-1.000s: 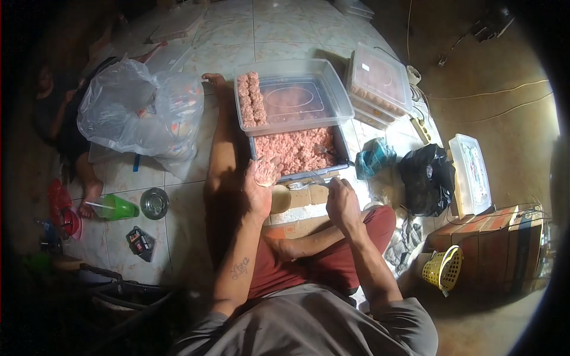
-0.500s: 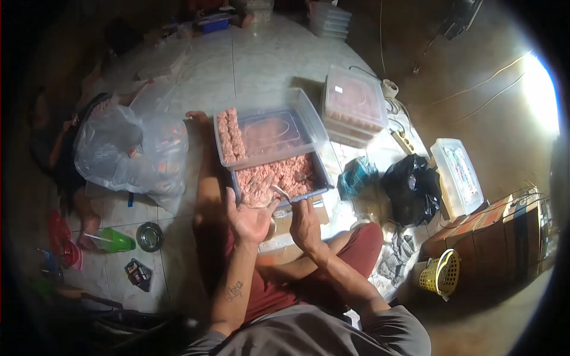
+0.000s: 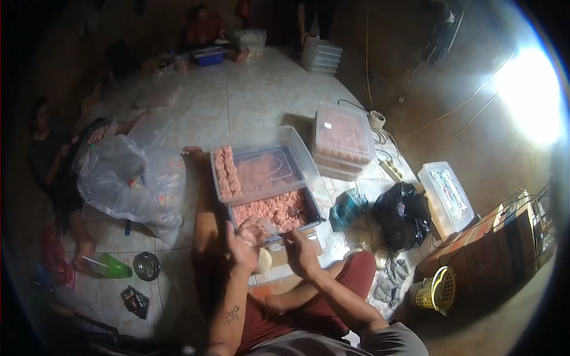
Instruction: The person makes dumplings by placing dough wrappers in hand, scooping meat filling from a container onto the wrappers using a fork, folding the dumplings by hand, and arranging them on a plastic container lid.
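Observation:
My left hand (image 3: 242, 246) is palm up with the thumb raised, holding a flat piece topped with pinkish ground-meat mixture (image 3: 252, 230) across its fingers. A thin metal utensil (image 3: 270, 228) touches that piece; my right hand (image 3: 301, 254) grips its handle. Just beyond both hands stands a dark tray (image 3: 320, 215) full of loose pink mixture (image 3: 267, 210), with a dark metallic thing lying in it. A clear plastic box (image 3: 309, 160) rests over the tray's far part and has rows of shaped pink pieces (image 3: 225, 172) along its left side. Below my hands lies a pale round thing (image 3: 263, 260).
Lidded boxes (image 3: 343, 133) are stacked at the right. A teal bag (image 3: 349, 209), a black plastic bag (image 3: 402, 216) and a yellow basket (image 3: 436, 291) lie nearby. A large clear bag (image 3: 133, 184) and a green cup (image 3: 113, 266) are left. Other people sit at the left and back.
The view has tilted up, so things sit lower in it. My left hand has turned slightly, tipping the piece, and the utensil has moved along it.

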The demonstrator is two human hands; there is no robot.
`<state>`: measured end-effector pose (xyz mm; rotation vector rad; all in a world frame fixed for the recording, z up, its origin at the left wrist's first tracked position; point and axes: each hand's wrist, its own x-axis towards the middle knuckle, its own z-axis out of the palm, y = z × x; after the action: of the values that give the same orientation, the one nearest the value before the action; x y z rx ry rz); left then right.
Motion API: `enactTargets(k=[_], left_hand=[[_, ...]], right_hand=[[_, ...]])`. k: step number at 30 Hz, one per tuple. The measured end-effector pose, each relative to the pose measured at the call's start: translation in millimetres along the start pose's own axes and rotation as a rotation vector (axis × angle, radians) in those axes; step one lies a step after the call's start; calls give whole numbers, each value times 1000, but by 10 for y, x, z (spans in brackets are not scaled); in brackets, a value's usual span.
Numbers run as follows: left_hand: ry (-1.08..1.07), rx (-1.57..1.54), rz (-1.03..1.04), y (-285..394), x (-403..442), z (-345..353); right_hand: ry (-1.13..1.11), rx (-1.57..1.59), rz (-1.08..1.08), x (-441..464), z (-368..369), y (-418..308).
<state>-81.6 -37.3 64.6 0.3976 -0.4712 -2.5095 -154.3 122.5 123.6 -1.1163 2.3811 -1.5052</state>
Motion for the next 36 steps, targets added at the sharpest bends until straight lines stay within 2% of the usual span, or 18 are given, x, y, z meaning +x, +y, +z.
enactTargets(k=[1, 4, 5, 6, 7, 9, 10, 11, 13, 16, 21, 23, 27, 29, 31, 33, 34, 36], left_hand=[[-92, -45, -82, -67, -3, -4], [11, -122, -86, -42, -60, -117], [20, -199, -98, -40, -30, -267], [148, -20, -63, -28, -57, -211], [149, -16, -64, -23, -93, -189], [12, -119, -186, -20, -110, -129], [130, -65, -159, 25, -89, -219], [226, -112, -154, 55, -56, -286], [74, -98, -257, 156, -88, -370], [-67, -113, -413, 177, -148, -284], [-169, -119, -385, 182, -260, -130], [92, -12, -241, 144, -284, 39], [52, 62, -194, 119, -84, -494], [-69, 453, -213, 200, -87, -422], [30, 450, -238, 259, -113, -261], [-150, 408, -335, 306, -37, -400], [43, 473, -267, 296, -63, -368], [-54, 416, -370, 365, -95, -302]], right_hand=[[-21, -79, -94, -101, 200, 244], [-99, -25, -218, -135, 113, -77], [-105, 15, -91, -122, 32, -208], [-107, 58, 49, -153, 12, -277], [-105, 62, 50, -204, 99, -209], [-157, 66, -222, -289, 293, -11], [-348, -62, -91, -237, 123, -30], [-334, -75, -121, -105, 46, -46], [-255, -58, -215, -91, -15, -76], [-389, -263, -231, 8, -175, 52], [-350, -210, -412, 120, -120, 135], [-334, -144, -321, 69, -14, 325], [-107, 141, 9, 29, 52, 90], [-131, 109, 94, 50, 58, 38], [-182, 108, 98, 77, 65, 27], [-231, 102, 105, 104, 8, -31], [-233, 53, -1, 124, -55, -130], [-306, 21, -106, 184, -149, -144]])
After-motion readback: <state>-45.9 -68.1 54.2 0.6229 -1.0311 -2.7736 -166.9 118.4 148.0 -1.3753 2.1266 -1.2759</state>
